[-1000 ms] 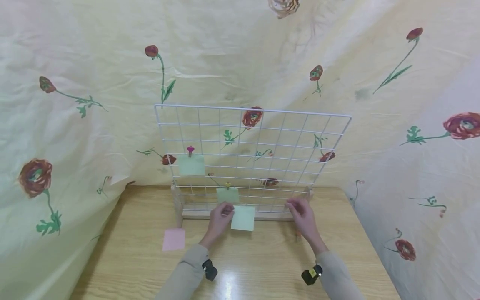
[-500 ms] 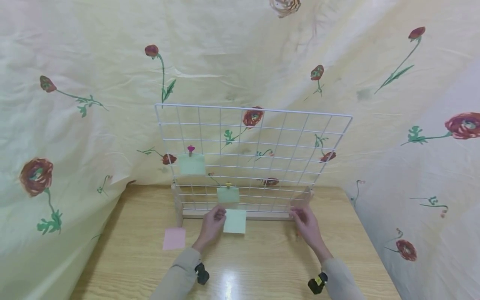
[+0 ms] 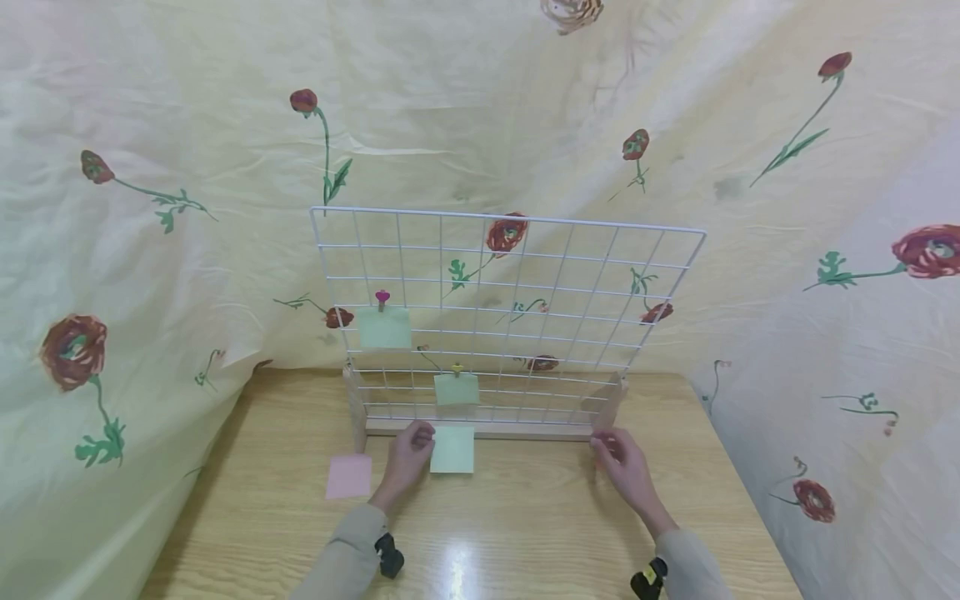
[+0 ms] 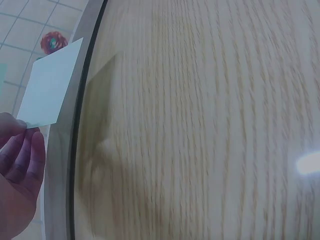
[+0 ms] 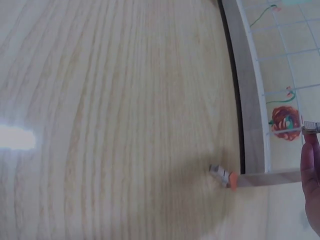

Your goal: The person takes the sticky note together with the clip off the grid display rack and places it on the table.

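Observation:
My left hand pinches a pale green paper note by its left edge. In the left wrist view the note slants up from between thumb and fingertips, its shadow falling on the table. My right hand, near the right foot of the wire grid rack, pinches a small clothespin that is cut off by the right wrist view's edge. Behind the hands stands the white wire grid on a wooden base bar. The left hand is just in front of that bar.
A magenta clothespin holds one green note on the grid; a yellow one holds another. A pink note lies left on the table. An orange-tipped clothespin lies by the right foot.
My left hand has moved left and toward me with the green note, from below the yellow clothespin's note. My right hand has shifted slightly right and toward me.

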Demonstrator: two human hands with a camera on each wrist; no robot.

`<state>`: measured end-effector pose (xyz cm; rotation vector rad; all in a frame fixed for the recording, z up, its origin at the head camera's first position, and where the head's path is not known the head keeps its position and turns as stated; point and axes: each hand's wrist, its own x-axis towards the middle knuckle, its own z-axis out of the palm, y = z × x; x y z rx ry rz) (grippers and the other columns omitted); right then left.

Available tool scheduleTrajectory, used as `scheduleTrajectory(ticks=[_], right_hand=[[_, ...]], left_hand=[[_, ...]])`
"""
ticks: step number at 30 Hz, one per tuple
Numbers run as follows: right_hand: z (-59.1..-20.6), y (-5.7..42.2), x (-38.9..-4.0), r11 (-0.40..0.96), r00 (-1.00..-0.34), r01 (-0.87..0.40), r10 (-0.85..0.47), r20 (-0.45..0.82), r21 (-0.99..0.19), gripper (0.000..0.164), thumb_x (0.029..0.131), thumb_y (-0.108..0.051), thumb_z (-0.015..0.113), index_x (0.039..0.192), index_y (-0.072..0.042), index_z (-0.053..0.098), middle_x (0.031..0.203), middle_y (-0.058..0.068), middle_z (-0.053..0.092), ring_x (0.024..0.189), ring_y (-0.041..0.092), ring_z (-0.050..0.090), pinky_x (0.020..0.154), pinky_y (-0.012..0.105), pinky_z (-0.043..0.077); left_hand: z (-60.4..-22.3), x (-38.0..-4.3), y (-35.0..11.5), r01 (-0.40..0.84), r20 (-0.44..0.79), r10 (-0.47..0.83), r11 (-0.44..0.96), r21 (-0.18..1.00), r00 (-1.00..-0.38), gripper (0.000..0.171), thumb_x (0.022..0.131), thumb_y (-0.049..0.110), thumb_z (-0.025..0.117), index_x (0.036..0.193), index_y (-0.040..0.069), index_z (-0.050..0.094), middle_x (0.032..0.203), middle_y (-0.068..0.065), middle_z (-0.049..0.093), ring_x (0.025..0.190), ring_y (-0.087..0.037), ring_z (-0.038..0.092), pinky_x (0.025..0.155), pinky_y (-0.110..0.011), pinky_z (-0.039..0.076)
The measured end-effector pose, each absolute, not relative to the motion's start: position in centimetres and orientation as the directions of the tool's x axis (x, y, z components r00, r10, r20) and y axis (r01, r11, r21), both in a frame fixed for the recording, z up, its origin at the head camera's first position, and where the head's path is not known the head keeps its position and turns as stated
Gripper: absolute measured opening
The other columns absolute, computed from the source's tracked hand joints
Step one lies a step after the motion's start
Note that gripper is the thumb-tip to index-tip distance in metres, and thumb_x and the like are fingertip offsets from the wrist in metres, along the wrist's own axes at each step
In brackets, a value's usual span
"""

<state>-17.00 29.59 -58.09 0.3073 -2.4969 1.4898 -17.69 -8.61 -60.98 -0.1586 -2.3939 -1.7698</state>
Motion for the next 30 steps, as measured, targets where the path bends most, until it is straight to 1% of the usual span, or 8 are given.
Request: scheduleTrajectory(ticks=[5, 8, 12, 17, 20, 26, 30], right_hand=[[-58.4, 30.3, -17.0, 0.499, -0.955, -0.285, -0.072, 0.288, -0.818, 0.020, 0.097, -0.006, 0.057, 0.112, 0.007, 0.059, 0.110, 0.020, 0.063, 0.098, 0.037, 0.063, 0.083, 0.022, 0.052], [-58.6, 30.6, -16.9, 0.527, -0.956, -0.279, -0.070, 0.286, -0.802, 0.020, 0.097, -0.007, 0.057, 0.111, 0.006, 0.060, 0.109, 0.019, 0.064, 0.097, 0.033, 0.064, 0.083, 0.023, 0.051], [-58.9, 31.0, -16.8, 0.553, -0.958, -0.268, -0.064, 0.280, -0.789, 0.020, 0.098, -0.008, 0.056, 0.111, 0.005, 0.061, 0.108, 0.019, 0.065, 0.096, 0.025, 0.064, 0.083, 0.025, 0.052], [-59.2, 31.4, -16.7, 0.582, -0.958, -0.256, -0.045, 0.283, -0.772, 0.017, 0.097, -0.007, 0.058, 0.109, 0.005, 0.062, 0.105, 0.016, 0.066, 0.092, 0.017, 0.064, 0.080, 0.025, 0.053], [-59.4, 31.6, -16.6, 0.588, -0.960, -0.248, -0.041, 0.278, -0.770, 0.017, 0.097, -0.007, 0.058, 0.109, 0.005, 0.062, 0.106, 0.016, 0.066, 0.092, 0.019, 0.064, 0.080, 0.026, 0.053], [-59.7, 31.9, -16.4, 0.586, -0.962, -0.240, -0.037, 0.271, -0.774, 0.018, 0.097, -0.007, 0.057, 0.110, 0.006, 0.061, 0.107, 0.020, 0.065, 0.093, 0.028, 0.064, 0.080, 0.032, 0.055], [-60.0, 32.1, -16.4, 0.584, -0.965, -0.230, -0.030, 0.262, -0.778, 0.019, 0.098, -0.007, 0.056, 0.110, 0.006, 0.061, 0.108, 0.021, 0.065, 0.093, 0.030, 0.064, 0.079, 0.032, 0.055]], left_hand=[[-61.4, -17.7, -9.5, 0.175, 0.192, -0.028, 0.303, 0.937, -0.981, 0.018, 0.083, -0.010, 0.062, 0.100, -0.003, 0.061, 0.095, -0.014, 0.064, 0.089, -0.029, 0.062, 0.081, -0.035, 0.055], [-61.5, -17.7, -10.0, 0.177, 0.196, -0.033, 0.306, 0.935, -0.980, 0.018, 0.084, -0.010, 0.062, 0.101, -0.003, 0.061, 0.096, -0.014, 0.064, 0.089, -0.030, 0.062, 0.081, -0.036, 0.055], [-61.7, -17.6, -10.7, 0.164, 0.187, -0.044, 0.311, 0.936, -0.981, 0.019, 0.084, -0.010, 0.061, 0.101, -0.003, 0.060, 0.097, -0.016, 0.064, 0.090, -0.030, 0.062, 0.082, -0.037, 0.055], [-62.0, -17.3, -11.6, 0.141, 0.167, -0.056, 0.321, 0.936, -0.984, 0.019, 0.084, -0.010, 0.061, 0.102, -0.004, 0.060, 0.097, -0.017, 0.063, 0.091, -0.030, 0.061, 0.082, -0.037, 0.055], [-61.9, -17.1, -12.1, 0.129, 0.157, -0.062, 0.323, 0.938, -0.986, 0.020, 0.084, -0.011, 0.061, 0.102, -0.004, 0.060, 0.097, -0.016, 0.063, 0.091, -0.031, 0.061, 0.082, -0.039, 0.054], [-62.2, -17.0, -13.1, 0.104, 0.133, -0.064, 0.339, 0.935, -0.989, 0.022, 0.085, -0.012, 0.060, 0.105, -0.005, 0.060, 0.098, -0.017, 0.063, 0.091, -0.032, 0.062, 0.082, -0.040, 0.054], [-62.5, -17.0, -13.7, 0.093, 0.126, -0.071, 0.356, 0.930, -0.989, 0.023, 0.084, -0.012, 0.060, 0.106, -0.005, 0.060, 0.099, -0.017, 0.063, 0.091, -0.032, 0.062, 0.083, -0.042, 0.054]])
